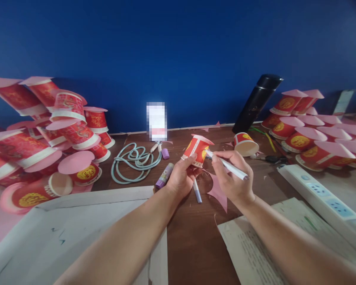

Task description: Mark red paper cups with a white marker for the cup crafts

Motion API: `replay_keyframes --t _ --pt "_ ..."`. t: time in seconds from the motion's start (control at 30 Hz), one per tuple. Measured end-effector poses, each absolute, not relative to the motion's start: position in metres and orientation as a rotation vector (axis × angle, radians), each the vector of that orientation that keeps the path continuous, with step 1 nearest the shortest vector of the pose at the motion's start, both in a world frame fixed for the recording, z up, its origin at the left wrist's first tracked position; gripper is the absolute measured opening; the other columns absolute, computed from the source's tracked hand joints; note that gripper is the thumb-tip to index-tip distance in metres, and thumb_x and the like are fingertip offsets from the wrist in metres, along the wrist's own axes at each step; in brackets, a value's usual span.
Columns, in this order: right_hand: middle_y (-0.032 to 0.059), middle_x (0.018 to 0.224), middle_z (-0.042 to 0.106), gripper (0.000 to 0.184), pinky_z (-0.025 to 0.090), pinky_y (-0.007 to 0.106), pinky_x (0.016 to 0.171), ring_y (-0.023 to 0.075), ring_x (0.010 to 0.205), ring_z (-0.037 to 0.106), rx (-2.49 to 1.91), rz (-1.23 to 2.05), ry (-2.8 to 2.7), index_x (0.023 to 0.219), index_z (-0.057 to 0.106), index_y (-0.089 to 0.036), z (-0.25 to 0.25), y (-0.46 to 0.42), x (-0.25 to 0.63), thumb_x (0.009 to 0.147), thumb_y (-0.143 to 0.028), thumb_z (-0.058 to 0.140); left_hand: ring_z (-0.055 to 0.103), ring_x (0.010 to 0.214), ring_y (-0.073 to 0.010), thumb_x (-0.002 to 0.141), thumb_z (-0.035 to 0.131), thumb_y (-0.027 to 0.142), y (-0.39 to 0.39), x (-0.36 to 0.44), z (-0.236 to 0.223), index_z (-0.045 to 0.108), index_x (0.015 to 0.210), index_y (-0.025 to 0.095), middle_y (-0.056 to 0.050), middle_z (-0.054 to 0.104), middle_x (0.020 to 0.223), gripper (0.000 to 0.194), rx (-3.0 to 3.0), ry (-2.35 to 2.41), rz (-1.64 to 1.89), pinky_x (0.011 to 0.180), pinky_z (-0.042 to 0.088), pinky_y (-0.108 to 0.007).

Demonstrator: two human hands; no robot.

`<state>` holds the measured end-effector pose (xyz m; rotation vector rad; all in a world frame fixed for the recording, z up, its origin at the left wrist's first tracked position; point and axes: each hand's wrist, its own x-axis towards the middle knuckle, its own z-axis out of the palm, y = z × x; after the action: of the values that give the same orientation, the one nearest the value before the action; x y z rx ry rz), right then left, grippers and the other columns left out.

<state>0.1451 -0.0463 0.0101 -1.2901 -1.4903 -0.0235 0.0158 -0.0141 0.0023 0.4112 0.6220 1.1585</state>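
Observation:
My left hand [182,176] is closed around a red paper cup [197,150] with gold print and a pink paper disc on its top end. In my right hand [234,172] is a white marker pen [231,168], gripped like a writing tool, with its tip at the cup's right side. Whether the tip touches the cup I cannot tell. Below the cup lies a white and purple pen-like piece [197,192]. A purple glue stick [165,176] lies left of my left hand, and its purple cap [165,153] stands behind it. Pink paper scraps [218,190] lie between my hands.
Stacked red cups with pink discs rise at left [74,134] and right [302,138]. A bare cup [245,144] lies near a black flask [256,103]. A coiled cable [133,162], blurred phone [156,120], power strip [320,198], white board [91,229] and printed sheet [249,249] surround my arms.

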Motion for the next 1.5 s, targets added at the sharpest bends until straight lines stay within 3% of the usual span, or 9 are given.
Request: replay_keyframes --t 0.63,1.5 --pt "0.0010 0.079 0.066 0.007 0.048 0.031 0.069 0.0156 0.074 0.062 -1.304 0.044 -1.527 0.084 0.063 -0.021 0.0108 -0.0487 0.1417 0.080 -0.026 0.061 0.058 0.070 -0.0089 0.069 0.072 0.024 -0.0116 0.0149 0.0008 0.067 0.083 0.014 -0.003 0.067 0.081 0.018 0.404 0.592 1.164 0.061 0.042 -0.020" --pt "0.0032 0.088 0.068 0.014 0.051 0.033 0.074 0.0175 0.082 0.064 -1.167 -0.041 -1.555 0.093 0.063 -0.022 0.0118 -0.0478 0.1441 0.079 -0.022 0.063 0.056 0.067 -0.0102 0.063 0.076 0.029 -0.0155 0.0145 -0.0007 0.067 0.081 0.014 -0.002 0.065 0.075 0.025 0.548 0.639 1.115 0.061 0.040 -0.024"
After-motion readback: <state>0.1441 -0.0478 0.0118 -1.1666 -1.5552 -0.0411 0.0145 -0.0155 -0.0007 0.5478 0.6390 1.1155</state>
